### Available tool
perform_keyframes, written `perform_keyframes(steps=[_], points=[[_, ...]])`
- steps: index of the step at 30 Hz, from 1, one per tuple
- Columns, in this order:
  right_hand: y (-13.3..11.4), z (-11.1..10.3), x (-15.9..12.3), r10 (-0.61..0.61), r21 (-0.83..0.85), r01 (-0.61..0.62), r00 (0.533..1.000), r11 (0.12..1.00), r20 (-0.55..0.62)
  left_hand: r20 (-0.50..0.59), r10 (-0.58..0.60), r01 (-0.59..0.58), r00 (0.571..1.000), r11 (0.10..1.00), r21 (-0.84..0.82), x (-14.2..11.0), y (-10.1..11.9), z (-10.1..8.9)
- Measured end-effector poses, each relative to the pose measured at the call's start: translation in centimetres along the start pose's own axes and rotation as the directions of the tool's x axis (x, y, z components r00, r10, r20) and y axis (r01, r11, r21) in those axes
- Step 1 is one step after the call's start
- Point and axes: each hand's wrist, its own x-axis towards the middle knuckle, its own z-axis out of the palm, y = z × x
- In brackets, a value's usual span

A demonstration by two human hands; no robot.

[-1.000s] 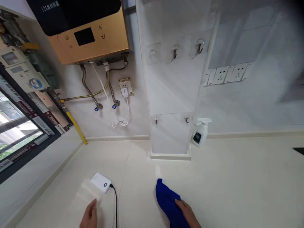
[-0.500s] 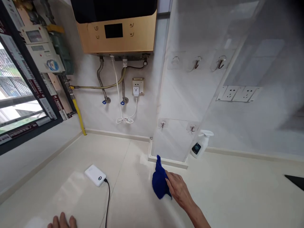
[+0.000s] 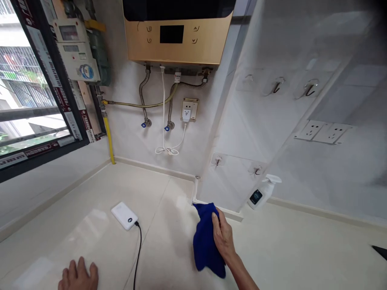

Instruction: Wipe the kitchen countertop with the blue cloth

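My right hand (image 3: 223,236) is closed on a blue cloth (image 3: 204,241) and presses it onto the cream countertop (image 3: 302,249), close to the foot of a white wall column (image 3: 229,189). The cloth's top corner touches the column's base. My left hand (image 3: 78,275) lies flat on the counter at the bottom left, fingers stretched out and holding nothing. A white power bank (image 3: 124,215) with a black cable (image 3: 138,249) plugged into it lies between the two hands, a little farther back.
A white spray bottle (image 3: 262,192) stands against the wall right of the column. A gold water heater (image 3: 178,34) with hoses, valves and a socket hangs above. A window (image 3: 27,104) and gas meter are at left. Hooks and wall sockets (image 3: 323,132) are at right.
The view has swung left and up. My right hand has pushed the cloth forward to the column's base and the cloth now lies longer. My left hand has slid back toward the counter's near edge.
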Motion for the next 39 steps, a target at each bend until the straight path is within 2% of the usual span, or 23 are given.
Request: perform_keyframes(steps=[2,4,7,9,11,13,15,17,19,21,22,25,26,29,32,36,39], points=[[-0.7,0.0,0.5,0.058,0.047,-0.059,0.998,0.997,0.006,0.005,0.008,-0.007,1.000,1.000,-0.006,-0.1,0.1,-0.1],[0.0,-0.5,1.1,0.071,0.003,-0.072,0.997,0.997,0.038,0.010,0.003,-0.002,1.000,1.000,-0.016,-0.1,0.1,-0.2],[3.4,-1.5,1.9,0.021,-0.235,0.017,0.987,0.972,0.158,0.019,-0.015,0.016,1.000,1.000,-0.022,0.0,0.2,-0.1],[6.3,-1.9,1.8,0.008,-0.355,0.059,0.983,0.933,0.184,0.032,-0.027,0.028,0.999,0.999,-0.021,0.0,0.2,0.0],[8.9,-1.6,1.2,-0.045,-0.442,0.111,0.987,0.890,0.157,0.052,-0.032,0.033,0.998,0.999,-0.019,0.0,0.3,0.0],[10.9,-0.2,0.0,-0.147,-0.518,0.214,0.975,0.828,0.168,0.065,-0.035,0.036,0.997,0.999,-0.014,0.0,0.4,-0.2],[12.3,1.8,-1.6,-0.216,-0.563,0.325,0.943,0.760,0.254,0.060,-0.031,0.031,0.998,0.999,-0.009,0.0,0.6,-0.4],[13.3,3.6,-3.5,-0.204,-0.606,0.405,0.905,0.685,0.374,0.053,-0.022,0.022,0.998,1.000,0.002,0.0,0.7,-0.5],[14.0,4.4,-5.5,-0.170,-0.648,0.446,0.880,0.618,0.444,0.065,-0.021,0.020,0.998,1.000,0.014,0.0,0.8,-0.5],[14.5,3.6,-7.6,-0.176,-0.655,0.494,0.854,0.572,0.490,0.082,-0.027,0.025,0.996,0.999,0.024,0.1,0.7,-0.4],[14.8,2.7,-8.6,-0.199,-0.636,0.541,0.825,0.551,0.529,0.084,-0.029,0.027,0.996,0.999,0.028,0.1,0.7,-0.3],[15.5,-0.7,-11.3,-0.252,-0.535,0.699,0.690,0.475,0.678,0.075,-0.033,0.030,0.997,0.999,0.036,0.1,0.6,-0.1],[15.7,-1.6,-11.9,-0.264,-0.515,0.726,0.662,0.455,0.701,0.075,-0.039,0.036,0.996,0.999,0.037,0.1,0.6,-0.1],[15.5,-2.4,-12.2,-0.254,-0.491,0.756,0.625,0.433,0.738,0.084,-0.058,0.055,0.995,0.998,0.032,0.0,0.8,-0.2],[14.1,0.1,-10.5,-0.220,-0.474,0.741,0.622,0.475,0.752,0.097,-0.067,0.064,0.993,0.997,0.039,0.0,1.0,-0.2],[12.3,6.3,-5.6,-0.189,-0.452,0.694,0.638,0.560,0.746,0.101,-0.067,0.061,0.993,0.997,0.055,0.0,1.0,0.0],[11.8,11.1,-1.3,-0.177,-0.447,0.676,0.645,0.586,0.743,0.093,-0.060,0.055,0.994,0.997,0.063,-0.1,1.0,0.2]])
